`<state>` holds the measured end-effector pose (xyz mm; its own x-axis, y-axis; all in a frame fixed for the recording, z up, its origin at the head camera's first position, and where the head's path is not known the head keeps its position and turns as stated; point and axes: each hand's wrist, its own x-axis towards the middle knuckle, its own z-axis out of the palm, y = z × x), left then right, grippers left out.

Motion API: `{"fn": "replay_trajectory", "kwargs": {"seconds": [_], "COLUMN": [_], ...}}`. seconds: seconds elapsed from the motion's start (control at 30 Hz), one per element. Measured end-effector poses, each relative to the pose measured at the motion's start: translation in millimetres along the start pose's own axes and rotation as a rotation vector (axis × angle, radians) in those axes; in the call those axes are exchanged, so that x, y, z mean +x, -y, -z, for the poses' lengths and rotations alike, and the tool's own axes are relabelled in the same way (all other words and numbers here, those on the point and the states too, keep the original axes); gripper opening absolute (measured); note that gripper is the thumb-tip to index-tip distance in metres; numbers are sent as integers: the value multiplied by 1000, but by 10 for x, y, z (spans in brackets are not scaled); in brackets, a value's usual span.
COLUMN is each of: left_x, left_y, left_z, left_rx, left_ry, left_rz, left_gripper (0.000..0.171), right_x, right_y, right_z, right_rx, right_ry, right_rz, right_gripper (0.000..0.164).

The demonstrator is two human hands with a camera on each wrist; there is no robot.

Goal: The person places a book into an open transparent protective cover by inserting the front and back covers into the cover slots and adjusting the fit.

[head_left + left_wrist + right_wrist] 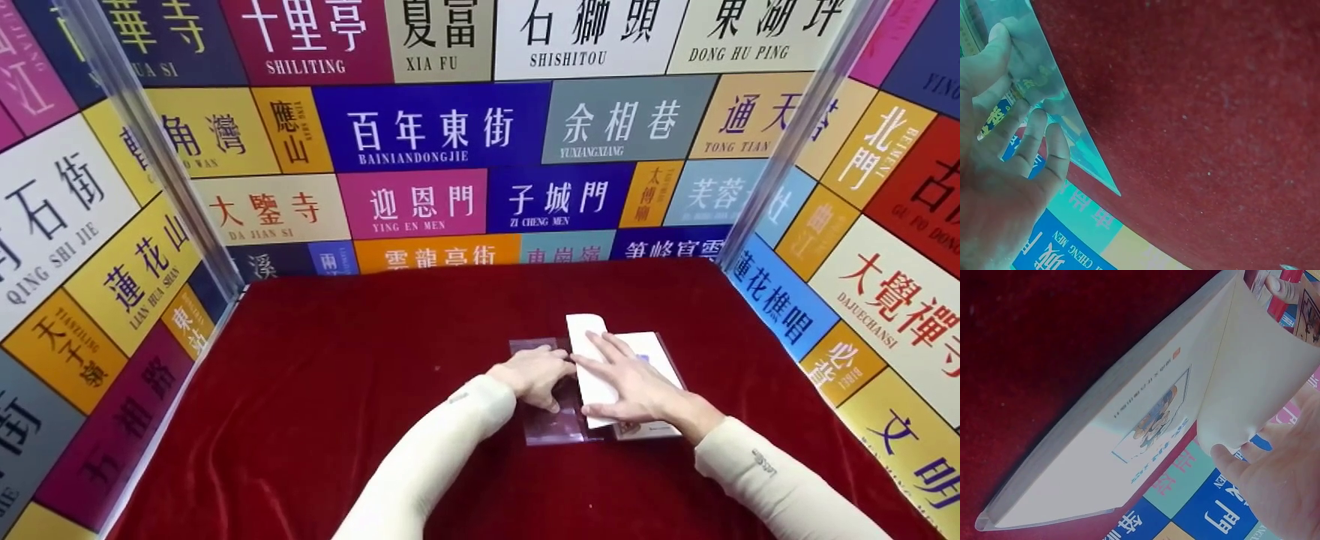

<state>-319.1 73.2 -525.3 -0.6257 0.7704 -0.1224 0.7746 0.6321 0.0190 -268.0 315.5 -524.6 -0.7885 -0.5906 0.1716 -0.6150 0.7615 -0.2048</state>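
A paperback book [660, 356] lies opened on the red cloth, its printed page [1154, 422] showing a small picture. A white leaf or cover [1258, 354] stands raised and curved from the book's hinge. Across this leaf my right hand [637, 386] rests with spread fingers, and its fingertips touch the leaf in the right wrist view. A clear plastic book cover [551, 431] sticks out on the book's left. Over that plastic sits my left hand [534, 371], thumb apart from loosely bent fingers, fingertips close to the leaf's left edge. The leaf partly hides the left hand in the right wrist view.
Dark red velvet cloth [375, 360] covers the table. Panels with colourful place-name signs [435, 127] enclose it at the back and on both sides. Clear corner posts [780, 150] join the panels.
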Motion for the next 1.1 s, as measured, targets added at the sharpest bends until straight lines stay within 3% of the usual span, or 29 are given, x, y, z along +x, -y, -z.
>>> {"fn": "replay_trajectory", "kwargs": {"seconds": [0.1,0.43,0.7,0.97,1.03,1.1], "left_x": [-5,4,18,-19,-28,-23], "left_y": [7,28,66,113,97,41], "left_z": [2,-2,-53,-32,-19,-21], "left_rx": [5,9,-38,-83,-102,-135], "left_ry": [-2,-6,25,47,46,33], "left_rz": [-7,-5,16,29,63,157], "left_gripper": [67,61,62,41,35,37], "right_x": [-5,-5,-19,-27,-30,-35], "right_y": [-6,-1,-1,18,24,24], "right_z": [-9,-12,-25,-4,3,6], "right_rx": [3,-3,1,9,10,10], "right_ry": [8,-13,-19,-2,-9,-17], "right_rz": [-6,25,29,15,14,17], "right_gripper": [89,86,86,87,86,86]}}
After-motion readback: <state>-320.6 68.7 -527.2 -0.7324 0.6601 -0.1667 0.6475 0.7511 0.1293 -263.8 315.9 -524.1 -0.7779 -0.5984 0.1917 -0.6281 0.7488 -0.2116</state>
